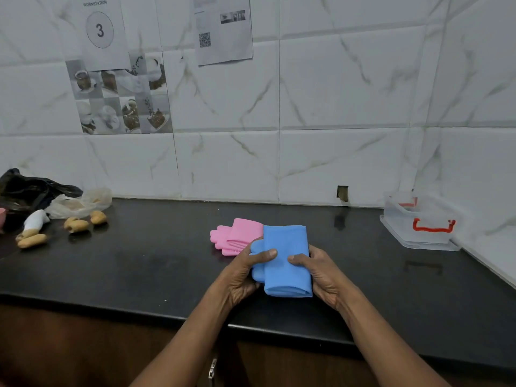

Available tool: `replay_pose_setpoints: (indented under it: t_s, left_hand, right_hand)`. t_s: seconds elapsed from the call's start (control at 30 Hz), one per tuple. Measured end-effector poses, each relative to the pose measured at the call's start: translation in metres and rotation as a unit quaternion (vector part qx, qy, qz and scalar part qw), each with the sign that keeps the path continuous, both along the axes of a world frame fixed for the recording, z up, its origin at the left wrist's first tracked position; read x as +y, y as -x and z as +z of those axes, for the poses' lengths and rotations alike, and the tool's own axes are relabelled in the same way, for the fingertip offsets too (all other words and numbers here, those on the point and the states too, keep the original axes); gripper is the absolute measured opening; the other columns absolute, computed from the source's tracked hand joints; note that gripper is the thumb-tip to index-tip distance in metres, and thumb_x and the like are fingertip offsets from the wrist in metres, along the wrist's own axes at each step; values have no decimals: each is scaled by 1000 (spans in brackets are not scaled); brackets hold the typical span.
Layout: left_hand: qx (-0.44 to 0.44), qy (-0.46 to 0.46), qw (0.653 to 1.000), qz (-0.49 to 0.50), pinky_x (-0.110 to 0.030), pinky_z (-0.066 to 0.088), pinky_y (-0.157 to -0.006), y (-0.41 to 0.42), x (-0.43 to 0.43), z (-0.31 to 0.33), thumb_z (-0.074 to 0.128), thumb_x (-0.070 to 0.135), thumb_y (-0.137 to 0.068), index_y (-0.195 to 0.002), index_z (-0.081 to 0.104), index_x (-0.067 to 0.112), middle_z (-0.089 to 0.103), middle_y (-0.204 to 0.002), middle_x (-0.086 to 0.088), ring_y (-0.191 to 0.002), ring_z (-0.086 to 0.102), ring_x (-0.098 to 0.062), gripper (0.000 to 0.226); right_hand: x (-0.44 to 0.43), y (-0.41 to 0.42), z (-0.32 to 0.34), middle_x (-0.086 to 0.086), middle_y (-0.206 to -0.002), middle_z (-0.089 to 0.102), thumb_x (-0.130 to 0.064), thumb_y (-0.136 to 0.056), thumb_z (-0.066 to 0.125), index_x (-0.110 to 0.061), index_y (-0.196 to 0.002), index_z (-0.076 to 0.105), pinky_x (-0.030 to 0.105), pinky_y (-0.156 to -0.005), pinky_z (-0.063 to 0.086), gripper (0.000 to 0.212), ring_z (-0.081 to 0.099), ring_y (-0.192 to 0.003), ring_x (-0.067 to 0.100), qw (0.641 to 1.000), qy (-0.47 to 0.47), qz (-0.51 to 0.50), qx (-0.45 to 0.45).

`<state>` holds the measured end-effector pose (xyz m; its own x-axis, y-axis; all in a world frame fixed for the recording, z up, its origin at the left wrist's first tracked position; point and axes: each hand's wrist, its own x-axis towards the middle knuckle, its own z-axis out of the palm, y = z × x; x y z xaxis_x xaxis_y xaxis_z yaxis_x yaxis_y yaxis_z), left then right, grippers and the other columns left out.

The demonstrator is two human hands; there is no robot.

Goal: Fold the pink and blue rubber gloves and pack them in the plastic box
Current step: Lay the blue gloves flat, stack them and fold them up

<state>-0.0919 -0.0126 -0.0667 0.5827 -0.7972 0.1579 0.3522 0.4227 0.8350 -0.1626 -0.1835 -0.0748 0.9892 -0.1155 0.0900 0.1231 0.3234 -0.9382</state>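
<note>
hands: left (pixel 245 272) and right (pixel 321 277) both grip folded blue gloves (pixel 287 261) (thumbs on top) | pink gloves (pixel 237 236) just behind

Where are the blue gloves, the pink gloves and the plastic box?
blue gloves (pixel 287 244), head view, on the folded top face.
pink gloves (pixel 244 231), head view, on the folded cuff part.
plastic box (pixel 418 237), head view, on its clear front wall.

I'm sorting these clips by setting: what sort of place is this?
Probably a kitchen used as a work station: black counter, marble-look tiled wall, and a paper sign reading Workstation 3.
</note>
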Motion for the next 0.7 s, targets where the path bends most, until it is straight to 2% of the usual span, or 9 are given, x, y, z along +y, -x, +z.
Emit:
replay_pose_setpoints:
  t_s: [0.03,0.13,0.23,0.33,0.4,0.47,0.57,0.6,0.7]
  left_hand:
    - [-10,-13,1000,9,-46,54,-91,1,-1,1,70,5,-86,-121,67,6,63,-129,-22,-116,63,-36,36]
    - [45,-45,997,45,-49,56,-87,1,-2,1,76,1,-78,-113,71,-1,65,-123,-25,-110,66,-38,35]
    - [23,-80,994,66,-50,57,-85,-2,-3,9,72,-4,-79,-122,64,-4,64,-124,-27,-105,67,-38,44]
    - [-9,-119,986,118,-50,56,-90,-14,-11,19,66,-7,-83,-127,58,-3,63,-124,-28,-103,66,-37,45]
    - [6,-140,982,128,-48,58,-85,-28,-16,29,63,-8,-84,-122,60,-4,68,-115,-26,-96,68,-36,38]
    - [27,-174,975,134,-42,61,-71,-49,-15,48,61,-6,-86,-110,63,-2,74,-96,-20,-82,73,-31,24]
    - [11,-235,957,169,-41,57,-77,-92,-5,87,55,-1,-90,-104,60,1,72,-88,-16,-76,70,-28,15]
    - [5,-263,948,182,-41,55,-78,-105,0,99,55,0,-90,-103,59,1,71,-87,-16,-75,69,-28,14]
    - [14,-353,911,211,-41,55,-75,-137,15,123,62,1,-87,-101,58,-1,70,-85,-16,-78,64,-31,15]
  right_hand:
    - [0,0,0,19,-120,67,-9,-77,75,-6,-126,58,48,-84,56,53,65,-108,39,1000,10,0,-6]
    - [-4,0,-1,18,-118,68,-12,-75,76,-9,-124,59,47,-81,57,52,66,-106,38,1000,18,2,-20]
    - [-6,-3,-2,16,-116,69,-13,-72,79,-9,-123,59,46,-78,58,55,68,-104,36,1000,19,-6,-24]
    - [-1,-8,-3,12,-118,69,-20,-67,87,-8,-130,51,42,-76,59,73,70,-101,30,996,23,-80,-38]
    - [4,-11,-3,6,-121,64,-34,-64,86,-14,-133,45,35,-71,59,83,70,-99,24,986,51,-154,-37]
    - [8,-12,-5,0,-124,57,-41,-72,81,-20,-137,40,32,-70,59,80,66,-98,14,962,128,-239,-17]
    - [6,-10,-12,5,-129,51,-29,-81,75,-14,-136,40,46,-83,57,66,64,-90,14,897,272,-348,28]
    - [6,-8,-13,7,-131,50,-24,-82,73,-11,-134,42,47,-85,56,62,64,-86,16,878,306,-368,32]
    - [8,-5,-12,7,-132,47,-15,-85,67,-8,-132,42,29,-79,47,54,61,-77,10,846,370,-382,30]
